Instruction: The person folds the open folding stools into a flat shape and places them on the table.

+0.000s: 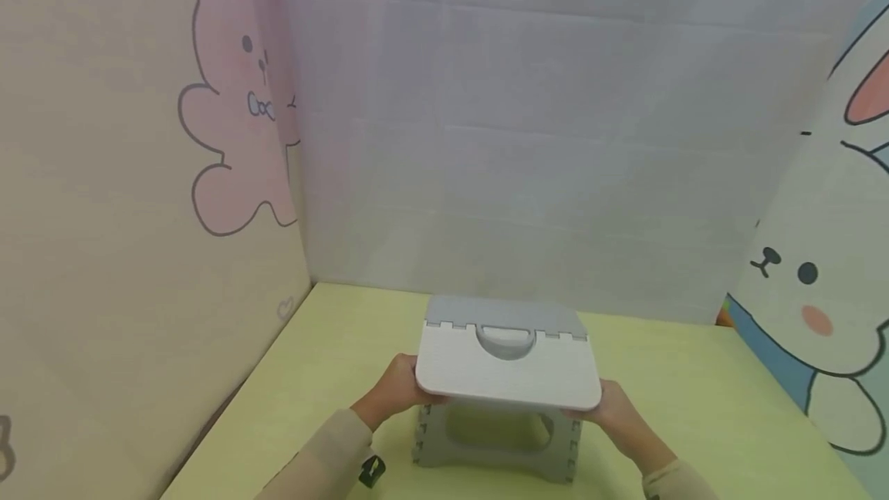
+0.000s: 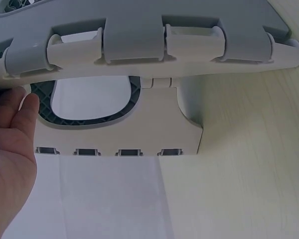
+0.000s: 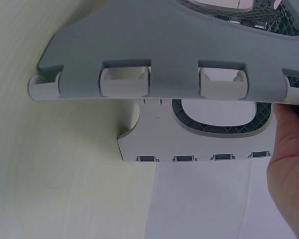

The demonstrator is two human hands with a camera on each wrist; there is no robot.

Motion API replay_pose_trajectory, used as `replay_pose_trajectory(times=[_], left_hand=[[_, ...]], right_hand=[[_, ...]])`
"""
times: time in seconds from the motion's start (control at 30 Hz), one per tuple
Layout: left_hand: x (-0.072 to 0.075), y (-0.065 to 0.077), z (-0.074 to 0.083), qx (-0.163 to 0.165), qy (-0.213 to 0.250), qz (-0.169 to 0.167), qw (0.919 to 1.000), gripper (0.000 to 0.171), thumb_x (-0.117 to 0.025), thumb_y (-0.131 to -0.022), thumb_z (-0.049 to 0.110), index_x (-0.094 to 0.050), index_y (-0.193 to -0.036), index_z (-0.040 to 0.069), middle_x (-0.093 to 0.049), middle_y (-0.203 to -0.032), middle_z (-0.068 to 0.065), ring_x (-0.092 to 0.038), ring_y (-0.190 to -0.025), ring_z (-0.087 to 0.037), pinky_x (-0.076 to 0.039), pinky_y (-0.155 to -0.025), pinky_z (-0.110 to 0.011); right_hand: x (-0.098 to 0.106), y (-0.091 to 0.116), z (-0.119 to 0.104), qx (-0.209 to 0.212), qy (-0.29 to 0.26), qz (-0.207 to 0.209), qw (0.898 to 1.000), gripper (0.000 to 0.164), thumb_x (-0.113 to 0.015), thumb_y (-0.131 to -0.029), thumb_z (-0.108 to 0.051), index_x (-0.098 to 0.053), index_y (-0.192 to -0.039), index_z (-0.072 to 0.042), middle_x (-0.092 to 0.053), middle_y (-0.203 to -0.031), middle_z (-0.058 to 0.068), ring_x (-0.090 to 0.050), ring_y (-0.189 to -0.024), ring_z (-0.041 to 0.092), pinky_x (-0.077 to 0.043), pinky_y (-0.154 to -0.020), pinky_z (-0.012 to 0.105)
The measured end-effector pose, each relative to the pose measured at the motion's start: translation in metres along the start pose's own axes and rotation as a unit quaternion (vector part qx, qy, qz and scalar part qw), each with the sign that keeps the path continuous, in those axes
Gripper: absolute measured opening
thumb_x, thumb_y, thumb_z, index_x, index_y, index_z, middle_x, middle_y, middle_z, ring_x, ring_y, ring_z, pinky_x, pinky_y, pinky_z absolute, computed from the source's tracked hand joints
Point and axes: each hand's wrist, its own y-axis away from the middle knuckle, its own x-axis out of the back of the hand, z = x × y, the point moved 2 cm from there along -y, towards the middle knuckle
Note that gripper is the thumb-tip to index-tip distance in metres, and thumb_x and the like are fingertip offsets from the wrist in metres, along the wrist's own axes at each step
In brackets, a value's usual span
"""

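A white and grey folding step stool (image 1: 465,365) stands unfolded on the table, its top spread out flat with a grey carry handle in the middle. At the left edge of the top, my left hand (image 1: 399,386) grips it, fingers tucked underneath. My right hand (image 1: 611,409) holds the opposite edge in the same way. Close up, the left wrist view has the stool's hinged side panel (image 2: 134,45) and a leg panel behind it, with fingertips partly hidden under the rim. A matching panel (image 3: 124,50) fills the top of the right wrist view.
The pale yellow tabletop (image 1: 681,400) extends around the stool. A white sheet wall (image 1: 542,145) rises behind it. Side walls carry cartoon drawings, a pink bear (image 1: 239,99) on the left and a white rabbit (image 1: 826,214) on the right.
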Motion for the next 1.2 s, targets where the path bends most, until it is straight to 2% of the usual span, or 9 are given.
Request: replay_pose_trajectory(times=[0.2, 0.33, 0.47, 0.7, 0.87, 1.03, 1.2], left_hand=[[0.0, -0.001, 0.0, 0.007, -0.004, -0.002, 1.0, 0.039, -0.083, -0.067, 0.002, -0.068, -0.101, -0.01, -0.071, -0.095, -0.02, -0.061, -0.077, -0.004, -0.053, -0.07, -0.023], [0.0, -0.002, 0.001, 0.005, -0.002, -0.001, 1.0, 0.039, -0.083, -0.067, 0.002, -0.068, -0.101, -0.01, -0.071, -0.094, -0.02, -0.061, -0.077, -0.004, -0.053, -0.07, -0.022], [0.0, -0.003, 0.002, -0.001, 0.002, -0.001, 1.0, 0.039, -0.083, -0.067, 0.002, -0.068, -0.1, -0.011, -0.071, -0.093, -0.02, -0.061, -0.076, -0.003, -0.053, -0.07, -0.023], [-0.001, -0.002, -0.001, 0.007, 0.002, 0.003, 1.0, 0.04, -0.083, -0.066, 0.003, -0.068, -0.101, -0.009, -0.071, -0.094, -0.019, -0.062, -0.077, -0.005, -0.053, -0.071, -0.023], [0.001, 0.002, 0.001, 0.011, 0.012, -0.006, 0.9998, 0.036, -0.084, -0.067, 0.004, -0.07, -0.097, -0.009, -0.072, -0.091, -0.017, -0.062, -0.075, -0.005, -0.053, -0.068, -0.023], [0.009, 0.006, 0.005, 0.036, 0.051, -0.017, 0.9979, 0.025, -0.081, -0.069, 0.001, -0.07, -0.088, -0.011, -0.072, -0.084, -0.018, -0.062, -0.069, -0.006, -0.054, -0.062, -0.024], [0.01, 0.004, 0.005, 0.052, 0.068, -0.026, 0.996, 0.025, -0.08, -0.071, -0.001, -0.07, -0.091, -0.011, -0.072, -0.086, -0.018, -0.061, -0.069, -0.007, -0.054, -0.064, -0.024]], right_hand=[[0.001, 0.0, 0.0, 0.027, -0.025, -0.021, 0.999, 0.049, -0.074, -0.073, -0.001, -0.054, -0.112, 0.021, -0.065, -0.105, 0.03, -0.063, -0.085, 0.007, -0.053, -0.079, 0.033], [0.002, 0.0, 0.0, 0.036, -0.031, -0.029, 0.998, 0.049, -0.074, -0.074, -0.002, -0.054, -0.112, 0.021, -0.064, -0.107, 0.03, -0.061, -0.085, 0.0, -0.053, -0.079, 0.03], [0.002, 0.0, 0.0, 0.036, -0.026, -0.025, 0.999, 0.049, -0.074, -0.074, -0.001, -0.054, -0.113, 0.021, -0.064, -0.108, 0.03, -0.062, -0.086, 0.002, -0.053, -0.08, 0.033], [0.0, 0.0, 0.0, -0.001, -0.013, 0.002, 1.0, 0.049, -0.076, -0.07, 0.0, -0.056, -0.111, 0.019, -0.066, -0.103, 0.028, -0.066, -0.088, 0.023, -0.054, -0.081, 0.04], [-0.003, 0.001, 0.0, -0.005, -0.014, 0.01, 1.0, 0.049, -0.077, -0.07, -0.001, -0.058, -0.112, 0.016, -0.066, -0.106, 0.027, -0.066, -0.093, 0.027, -0.054, -0.082, 0.041], [-0.002, 0.0, 0.002, 0.022, -0.02, -0.012, 0.999, 0.047, -0.079, -0.07, -0.002, -0.06, -0.107, 0.018, -0.068, -0.101, 0.026, -0.067, -0.088, 0.018, -0.055, -0.078, 0.036], [0.003, -0.003, 0.004, 0.04, -0.027, -0.018, 0.999, 0.046, -0.079, -0.069, -0.001, -0.059, -0.106, 0.019, -0.069, -0.098, 0.022, -0.064, -0.083, 0.004, -0.054, -0.075, 0.029]])
